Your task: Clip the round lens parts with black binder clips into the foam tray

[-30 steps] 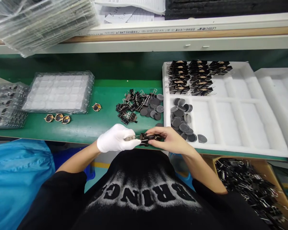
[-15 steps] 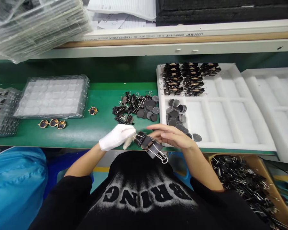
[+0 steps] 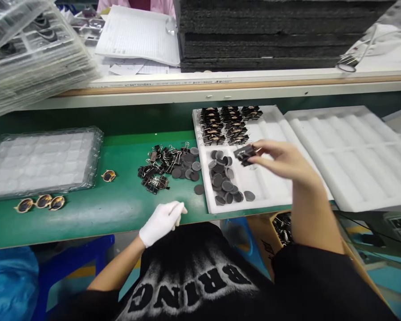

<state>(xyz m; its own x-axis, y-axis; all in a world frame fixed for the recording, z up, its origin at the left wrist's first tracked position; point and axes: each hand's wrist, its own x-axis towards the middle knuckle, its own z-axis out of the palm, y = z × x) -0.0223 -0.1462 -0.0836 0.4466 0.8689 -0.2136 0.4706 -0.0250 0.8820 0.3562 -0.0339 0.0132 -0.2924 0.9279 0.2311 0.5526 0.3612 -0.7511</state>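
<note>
Clip bundle [image 3: 243, 154], right of centre, seems light and stiff, best gripped at its end, where our right hand [image 3: 280, 159] pinches. Our left hand [image 3: 161, 221], lower centre, curls loosely closed, seemingly empty.

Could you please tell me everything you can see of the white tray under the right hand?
The white tray looks like molded foam, with raised ridges dividing it into troughs. It lies flat on the green table. Rows of black clips sit at its far left; loose dark discs lie at its near left. The right hand holds more clips over it.
</note>
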